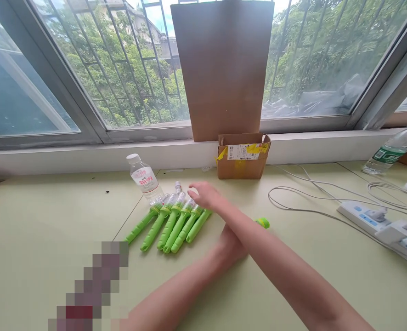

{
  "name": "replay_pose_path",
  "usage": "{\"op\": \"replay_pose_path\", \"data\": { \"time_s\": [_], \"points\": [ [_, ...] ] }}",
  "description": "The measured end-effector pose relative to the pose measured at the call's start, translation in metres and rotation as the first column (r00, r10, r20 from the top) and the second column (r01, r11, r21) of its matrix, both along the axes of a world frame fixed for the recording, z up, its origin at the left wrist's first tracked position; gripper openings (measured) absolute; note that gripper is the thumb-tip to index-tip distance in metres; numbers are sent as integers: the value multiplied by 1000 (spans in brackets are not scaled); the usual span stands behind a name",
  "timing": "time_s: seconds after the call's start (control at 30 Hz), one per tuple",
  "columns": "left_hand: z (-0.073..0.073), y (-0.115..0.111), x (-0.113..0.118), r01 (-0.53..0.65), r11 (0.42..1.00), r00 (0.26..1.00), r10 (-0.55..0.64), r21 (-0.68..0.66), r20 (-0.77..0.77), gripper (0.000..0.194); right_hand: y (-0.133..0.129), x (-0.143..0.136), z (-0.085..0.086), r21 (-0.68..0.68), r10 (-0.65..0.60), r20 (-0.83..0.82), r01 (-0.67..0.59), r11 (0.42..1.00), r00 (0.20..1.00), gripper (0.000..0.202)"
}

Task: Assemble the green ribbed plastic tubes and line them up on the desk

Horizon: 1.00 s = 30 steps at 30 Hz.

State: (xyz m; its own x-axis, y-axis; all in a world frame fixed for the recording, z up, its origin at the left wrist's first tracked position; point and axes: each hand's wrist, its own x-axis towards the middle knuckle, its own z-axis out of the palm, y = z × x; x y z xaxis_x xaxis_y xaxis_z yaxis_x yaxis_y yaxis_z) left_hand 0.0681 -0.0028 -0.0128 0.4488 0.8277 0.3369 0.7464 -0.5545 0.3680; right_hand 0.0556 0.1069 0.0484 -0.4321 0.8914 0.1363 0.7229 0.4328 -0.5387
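Note:
Several green plastic sticks (pixel 171 225) with ribbed yellow-green collars and clear tops lie side by side, their clear ends pointing away from me. My right hand (pixel 203 195) reaches over the clear end of the rightmost sticks, thumb and fingers apart. My forearms cross, the right above the left. Most of my left hand (pixel 229 236) is hidden beneath the right forearm, its fingers out of sight. Beyond that forearm, the ribbed collar of another green stick (pixel 263 223) pokes out by the left hand; whether I grip it is hidden.
A clear water bottle (pixel 144 179) stands behind the sticks at left. An open cardboard box (pixel 243 158) sits against the sill, a cardboard sheet (pixel 226 69) behind it. To the right are a power strip (pixel 386 230), cables (pixel 300 209) and a green-labelled bottle (pixel 391 149).

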Motion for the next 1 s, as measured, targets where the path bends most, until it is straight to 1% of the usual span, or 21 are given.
{"op": "replay_pose_path", "data": {
  "time_s": [0.1, 0.17, 0.27, 0.37, 0.5, 0.67, 0.77, 0.83, 0.9, 1.0],
  "points": [
    [-3, 3, 1, 123, 992, 982, -120, 14, -148, 11, 5, -16, 2, -20, 43, 34, -42, 999, 999, 41],
    [-8, 6, 3, 159, 986, 965, -145, 50, -217, 10, 8, -26, 2, -26, 63, 42, -62, 998, 997, 42],
    [-14, 9, 9, 177, 981, 953, -150, 81, -262, 13, 12, -40, 1, -33, 75, 61, -74, 997, 995, 43],
    [-15, 12, 19, 179, 983, 953, -165, 32, -256, 16, 17, -53, -1, -51, 74, 83, -70, 996, 994, 45],
    [-15, 13, 30, 127, 992, 966, -129, -23, -226, 16, 29, -69, 1, -110, 25, 98, -14, 994, 995, 41],
    [-21, 13, 29, 142, 989, 976, -148, -48, -160, 20, 46, -81, 2, -147, -60, 186, 89, 985, 981, 30],
    [-19, 13, 26, 119, 990, 979, -130, -75, -159, 21, 55, -82, -2, -155, -93, 230, 131, 979, 969, 21],
    [-15, 13, 25, 120, 988, 978, -134, -100, -157, 21, 61, -79, -5, -140, -110, 240, 147, 979, 964, 25],
    [-13, 13, 26, 147, 980, 974, -167, -132, -157, 22, 67, -75, -8, -117, -140, 249, 173, 978, 958, 29],
    [-17, 15, 28, 168, 972, 966, -195, -162, -167, 23, 77, -68, -12, -89, -202, 259, 232, 969, 945, 27]
  ]
}}
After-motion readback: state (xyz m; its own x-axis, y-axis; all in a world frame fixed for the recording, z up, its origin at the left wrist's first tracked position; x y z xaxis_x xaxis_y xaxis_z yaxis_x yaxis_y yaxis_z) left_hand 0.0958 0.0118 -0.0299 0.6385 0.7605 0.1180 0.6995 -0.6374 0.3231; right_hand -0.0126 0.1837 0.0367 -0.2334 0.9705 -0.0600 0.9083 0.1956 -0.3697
